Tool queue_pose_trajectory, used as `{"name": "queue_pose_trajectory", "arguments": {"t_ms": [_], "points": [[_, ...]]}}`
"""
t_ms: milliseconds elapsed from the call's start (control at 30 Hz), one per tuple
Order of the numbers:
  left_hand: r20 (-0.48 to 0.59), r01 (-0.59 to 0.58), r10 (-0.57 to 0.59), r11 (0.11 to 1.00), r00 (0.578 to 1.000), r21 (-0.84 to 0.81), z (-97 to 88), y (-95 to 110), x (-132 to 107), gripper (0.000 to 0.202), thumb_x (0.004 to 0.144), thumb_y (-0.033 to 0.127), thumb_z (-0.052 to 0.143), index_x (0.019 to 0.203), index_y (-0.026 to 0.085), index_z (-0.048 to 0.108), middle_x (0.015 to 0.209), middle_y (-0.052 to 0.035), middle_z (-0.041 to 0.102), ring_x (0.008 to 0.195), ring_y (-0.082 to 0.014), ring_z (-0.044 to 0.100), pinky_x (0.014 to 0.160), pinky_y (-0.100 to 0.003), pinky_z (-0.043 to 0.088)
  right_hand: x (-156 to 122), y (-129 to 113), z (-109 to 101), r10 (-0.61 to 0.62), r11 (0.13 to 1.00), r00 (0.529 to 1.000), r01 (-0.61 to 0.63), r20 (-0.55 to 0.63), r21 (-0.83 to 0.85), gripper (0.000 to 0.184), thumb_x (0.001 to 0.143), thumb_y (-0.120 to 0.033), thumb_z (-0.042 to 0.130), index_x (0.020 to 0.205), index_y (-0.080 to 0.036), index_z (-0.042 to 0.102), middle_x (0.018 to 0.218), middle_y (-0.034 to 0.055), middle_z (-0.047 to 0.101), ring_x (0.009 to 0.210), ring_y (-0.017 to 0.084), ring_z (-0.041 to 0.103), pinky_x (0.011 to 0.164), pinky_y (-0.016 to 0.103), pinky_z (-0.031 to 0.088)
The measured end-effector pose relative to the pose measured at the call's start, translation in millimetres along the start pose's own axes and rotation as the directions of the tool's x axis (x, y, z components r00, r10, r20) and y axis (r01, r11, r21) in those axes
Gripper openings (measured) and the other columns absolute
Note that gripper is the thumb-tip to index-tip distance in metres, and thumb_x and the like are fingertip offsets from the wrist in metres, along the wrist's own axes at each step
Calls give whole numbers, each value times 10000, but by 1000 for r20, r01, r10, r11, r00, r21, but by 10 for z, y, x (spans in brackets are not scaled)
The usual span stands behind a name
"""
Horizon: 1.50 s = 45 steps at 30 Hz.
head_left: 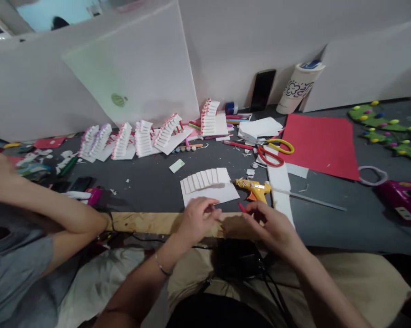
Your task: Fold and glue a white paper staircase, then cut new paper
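My left hand (200, 218) is by the table's front edge, thumb and fingertips curled close together. Whatever may be between them is too small to make out. A small pointed red piece (241, 207) is pinched in the fingertips of my right hand (272, 225). Just beyond my hands lies a white card (210, 197) with a curved, overlapping row of white strips (205, 178) on it. The yellow glue gun (256, 189) rests on its side right of the card, near my right fingers, with its nozzle toward the strips.
Several similar white strip models with red or purple tips (123, 141) stand along the back. Scissors (272, 155), a red sheet (323, 146), a glue stick (318, 202), a phone (263, 90) and a tumbler (297, 89) are rightward. Another person's arm (48, 193) leans at left.
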State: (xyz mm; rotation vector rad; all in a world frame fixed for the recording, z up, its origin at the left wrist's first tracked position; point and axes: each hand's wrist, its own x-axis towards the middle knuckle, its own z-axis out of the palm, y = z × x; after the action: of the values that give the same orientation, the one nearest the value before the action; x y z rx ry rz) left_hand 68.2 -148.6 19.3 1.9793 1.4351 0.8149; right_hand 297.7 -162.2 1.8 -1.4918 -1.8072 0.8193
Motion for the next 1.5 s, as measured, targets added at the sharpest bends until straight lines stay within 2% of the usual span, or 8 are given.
{"name": "queue_pose_trajectory", "arguments": {"t_ms": [133, 300, 500, 700, 1000, 1200, 1333, 1500], "points": [[50, 185, -179, 909, 983, -373, 400, 154, -231, 311, 878, 387, 630, 1114, 196, 699, 964, -76, 733, 831, -197, 662, 732, -298, 508, -162, -94, 295, -114, 986, 993, 115, 21, -121, 175, 896, -338, 497, 844, -220, 616, 716, 22, 684, 598, 167, 615, 564, 273, 424], [44, 280, -330, 717, 943, -639, 522, 147, -357, 274, 800, 438, 710, 885, 177, 719, 864, -62, 734, 769, -187, 657, 712, -293, 514, -330, -58, 314, -178, 969, 984, 177, 5, -170, 172, 922, -327, 510, 874, -215, 632, 779, 35, 700, 656, 170, 637, 633, 281, 451], [-21, 262, -395, 648, 918, -715, 463, 70, -441, 400, 733, 550, 755, 723, 176, 613, 649, 1, 652, 608, -128, 590, 613, -242, 475, -138, 49, 3, 104, 853, 966, -209, -235, -479, 298, 939, -415, 558, 1111, -172, 583, 1033, 122, 707, 885, 245, 684, 664, 302, 454], [49, 270, -340, 643, 939, -716, 435, 73, -488, 507, 735, 675, 686, 746, 191, 536, 645, -15, 661, 554, -136, 588, 498, -231, 433, 225, 23, 19, 277, 734, 942, -335, -189, -591, 361, 934, -331, 557, 1228, -139, 470, 1016, 131, 707, 863, 255, 701, 604, 297, 403], [22, 313, -402, 676, 915, -667, 468, -3, -491, 518, 816, 720, 544, 749, 209, 493, 600, 52, 470, 495, -92, 423, 470, -213, 354, 238, 345, -231, 260, 921, 890, -345, -373, -181, 367, 744, -404, 592, 1023, -166, 570, 810, 77, 696, 692, 230, 652, 582, 301, 408], [39, 331, -385, 732, 922, -596, 529, -26, -472, 549, 840, 748, 480, 717, 214, 458, 607, 53, 350, 521, -97, 322, 452, -211, 241, 217, 538, -428, 385, 922, 871, -350, -304, 164, 407, 624, -496, 630, 896, -196, 598, 691, 7, 636, 576, 184, 570, 527, 295, 409], [154, 383, -413, 559, 898, -736, 476, 102, -381, 555, 787, 746, 567, 729, 201, 486, 590, 74, 276, 505, -79, 254, 476, -215, 209, 208, 579, -500, 365, 915, 867, -266, -339, 303, 382, 632, -405, 673, 929, -228, 509, 826, 13, 639, 668, 183, 596, 582, 299, 457], [299, 424, -383, 301, 874, -854, 415, 220, -271, 448, 780, 577, 684, 909, 152, 628, 662, 45, 395, 534, -69, 368, 518, -229, 266, 205, 509, -581, 312, 879, 927, -197, -211, 435, 394, 665, -365, 697, 940, -262, 433, 854, 11, 675, 559, 155, 587, 547, 306, 491]]}}
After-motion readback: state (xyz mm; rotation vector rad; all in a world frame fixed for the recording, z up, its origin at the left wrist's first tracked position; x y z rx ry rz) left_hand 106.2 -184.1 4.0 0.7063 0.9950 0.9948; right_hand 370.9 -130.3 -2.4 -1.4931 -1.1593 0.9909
